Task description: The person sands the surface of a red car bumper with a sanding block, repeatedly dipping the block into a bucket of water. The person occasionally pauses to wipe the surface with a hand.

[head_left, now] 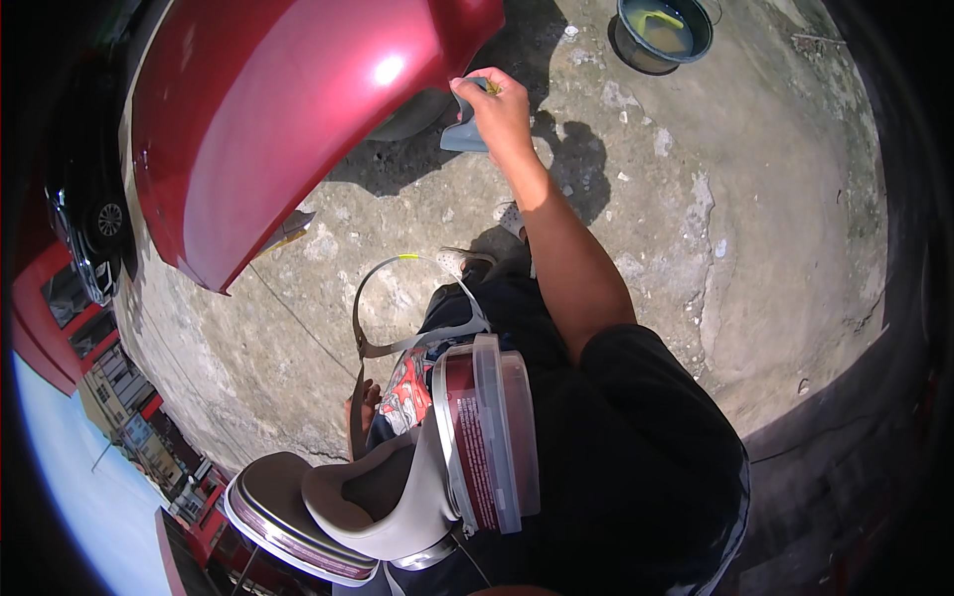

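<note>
Apparently the step in hand is working a grey sheet (462,139) at the red panel (298,129); the next move would call for a firm pinch and a flat sheet. The right hand (505,111) grips that sheet just beside the panel's edge, contact unclear. The left hand (370,402) is mostly hidden behind a respirator (397,521), so its state cannot be told. Counted: one sheet, one panel, one bucket (630,48) of cloudy liquid, one respirator with two cartridges (492,427), two shoes (465,260).
</note>
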The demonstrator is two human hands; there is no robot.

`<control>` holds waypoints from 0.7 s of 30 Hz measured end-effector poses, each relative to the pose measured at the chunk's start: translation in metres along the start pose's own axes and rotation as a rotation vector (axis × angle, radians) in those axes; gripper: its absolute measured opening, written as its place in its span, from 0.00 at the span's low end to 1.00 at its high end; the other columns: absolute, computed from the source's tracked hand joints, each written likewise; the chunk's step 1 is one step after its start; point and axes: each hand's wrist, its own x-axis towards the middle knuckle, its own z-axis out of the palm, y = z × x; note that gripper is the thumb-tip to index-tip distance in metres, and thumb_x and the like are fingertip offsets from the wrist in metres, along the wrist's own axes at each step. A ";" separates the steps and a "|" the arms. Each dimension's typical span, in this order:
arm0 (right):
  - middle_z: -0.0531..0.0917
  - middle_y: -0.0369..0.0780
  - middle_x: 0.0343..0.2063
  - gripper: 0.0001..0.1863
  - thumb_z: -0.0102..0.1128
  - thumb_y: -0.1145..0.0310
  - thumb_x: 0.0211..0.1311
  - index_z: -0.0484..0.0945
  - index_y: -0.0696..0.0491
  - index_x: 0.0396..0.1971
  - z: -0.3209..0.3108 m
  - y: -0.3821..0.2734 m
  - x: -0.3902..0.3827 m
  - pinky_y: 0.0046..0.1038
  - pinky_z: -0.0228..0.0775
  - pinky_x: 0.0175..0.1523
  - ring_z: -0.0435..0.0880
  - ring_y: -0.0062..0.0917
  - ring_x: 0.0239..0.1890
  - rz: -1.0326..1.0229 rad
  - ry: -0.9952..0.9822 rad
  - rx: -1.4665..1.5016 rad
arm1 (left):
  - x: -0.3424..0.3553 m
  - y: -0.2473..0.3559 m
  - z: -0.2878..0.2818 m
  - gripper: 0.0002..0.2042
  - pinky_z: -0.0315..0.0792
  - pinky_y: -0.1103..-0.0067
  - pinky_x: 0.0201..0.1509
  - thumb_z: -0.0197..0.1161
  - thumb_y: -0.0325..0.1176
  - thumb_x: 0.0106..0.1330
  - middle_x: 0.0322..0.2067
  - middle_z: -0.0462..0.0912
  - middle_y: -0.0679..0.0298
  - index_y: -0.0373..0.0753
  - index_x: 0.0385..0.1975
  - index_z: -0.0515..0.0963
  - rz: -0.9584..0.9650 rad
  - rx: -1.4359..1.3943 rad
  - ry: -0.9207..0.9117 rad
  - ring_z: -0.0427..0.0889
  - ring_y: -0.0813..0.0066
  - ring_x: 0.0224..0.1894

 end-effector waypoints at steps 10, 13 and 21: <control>0.80 0.35 0.21 0.09 0.69 0.71 0.54 0.78 0.57 0.31 -0.009 -0.022 0.053 0.22 0.66 0.23 0.76 0.17 0.18 -0.156 0.148 0.097 | -0.004 -0.004 0.001 0.24 0.75 0.74 0.44 0.62 0.41 0.66 0.40 0.83 0.54 0.30 0.56 0.72 -0.009 0.004 0.001 0.83 0.67 0.41; 0.80 0.35 0.20 0.09 0.68 0.72 0.55 0.77 0.57 0.31 -0.014 -0.027 0.067 0.22 0.67 0.24 0.76 0.19 0.17 -0.170 0.203 0.161 | -0.005 -0.006 -0.001 0.24 0.75 0.74 0.44 0.62 0.41 0.66 0.40 0.83 0.54 0.30 0.55 0.72 -0.004 0.008 0.001 0.83 0.67 0.41; 0.80 0.35 0.20 0.09 0.68 0.72 0.54 0.77 0.57 0.31 -0.011 -0.015 0.048 0.24 0.68 0.24 0.76 0.19 0.17 -0.047 0.058 0.140 | -0.002 -0.007 -0.003 0.24 0.75 0.75 0.44 0.62 0.41 0.66 0.40 0.84 0.54 0.30 0.55 0.73 0.012 0.013 0.000 0.83 0.68 0.41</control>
